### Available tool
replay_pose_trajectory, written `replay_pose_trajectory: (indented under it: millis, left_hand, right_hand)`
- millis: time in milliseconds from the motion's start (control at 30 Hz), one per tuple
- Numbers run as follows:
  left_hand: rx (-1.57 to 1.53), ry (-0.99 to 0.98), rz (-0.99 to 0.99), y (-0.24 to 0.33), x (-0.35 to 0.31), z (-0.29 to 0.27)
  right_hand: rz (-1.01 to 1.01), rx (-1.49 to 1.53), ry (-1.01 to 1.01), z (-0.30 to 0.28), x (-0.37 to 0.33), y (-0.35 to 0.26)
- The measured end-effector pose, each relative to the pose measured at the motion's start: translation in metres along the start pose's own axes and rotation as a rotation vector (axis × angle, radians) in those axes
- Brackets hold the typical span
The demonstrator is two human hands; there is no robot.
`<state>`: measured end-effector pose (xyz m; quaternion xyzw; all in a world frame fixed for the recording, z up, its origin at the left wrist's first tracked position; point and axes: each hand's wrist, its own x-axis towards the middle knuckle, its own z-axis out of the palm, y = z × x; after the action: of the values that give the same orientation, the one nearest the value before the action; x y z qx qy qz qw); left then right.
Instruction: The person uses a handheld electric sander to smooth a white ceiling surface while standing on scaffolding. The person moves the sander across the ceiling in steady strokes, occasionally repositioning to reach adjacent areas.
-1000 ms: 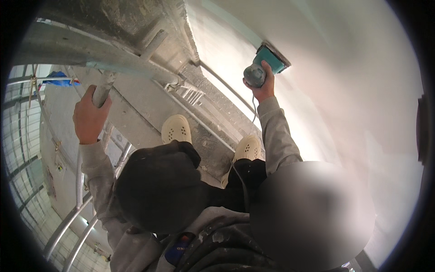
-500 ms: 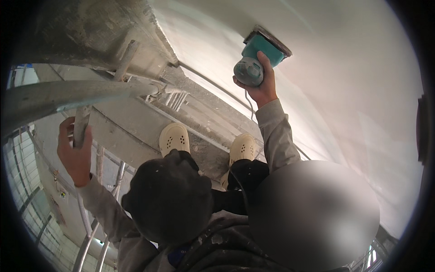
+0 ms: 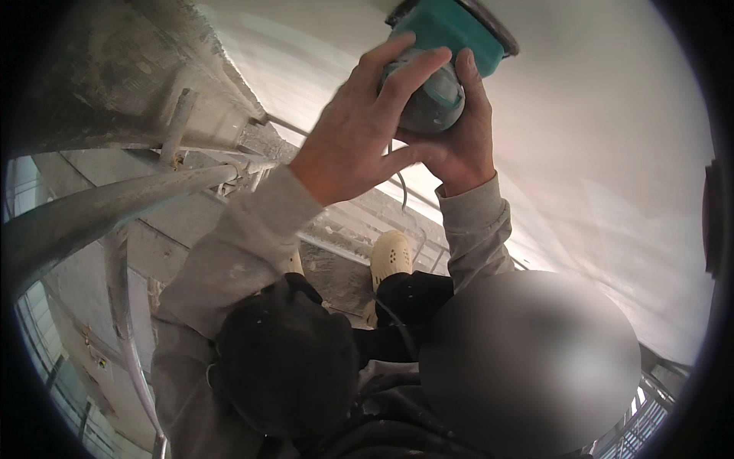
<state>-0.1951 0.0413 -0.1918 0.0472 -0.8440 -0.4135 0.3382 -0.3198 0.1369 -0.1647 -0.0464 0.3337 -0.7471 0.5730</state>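
A teal and grey electric sander (image 3: 451, 34) is at the top of the head view, its dark-edged flat pad against the pale wall (image 3: 604, 115). My right hand (image 3: 470, 141) grips its rounded grey end from the right and below, thumb side up. From the left, my left hand (image 3: 348, 126) curves over the same grey end with its fingers somewhat apart; its thumb reaches toward my right palm. A thin grey cord (image 3: 402, 187) hangs below the sander. The far edge of the sander is cut off by the frame.
A thick metal pipe (image 3: 115, 210) crosses at the left, joined by a lower scaffold pole (image 3: 121, 298). A rough concrete beam (image 3: 107, 76) stands at upper left. My cream clog (image 3: 392, 255) rests on the dusty platform beside the wall.
My left hand has let go of the scaffold pole and moved right and up onto the sander. The sander, in my right hand, appears higher and larger in the view.
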Motion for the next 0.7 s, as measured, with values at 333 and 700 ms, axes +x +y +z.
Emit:
replay_pose_trajectory:
  millis: [333,700]
  left_hand:
    - [-0.099,0.117,-0.121,-0.047,-0.038,0.076]
    - [-0.072,0.175,-0.077,-0.042,-0.034,0.076]
  right_hand:
    - [-0.042,-0.066,0.187,-0.063,0.017,0.029]
    - [-0.011,-0.032,0.191,-0.059,0.013,0.029]
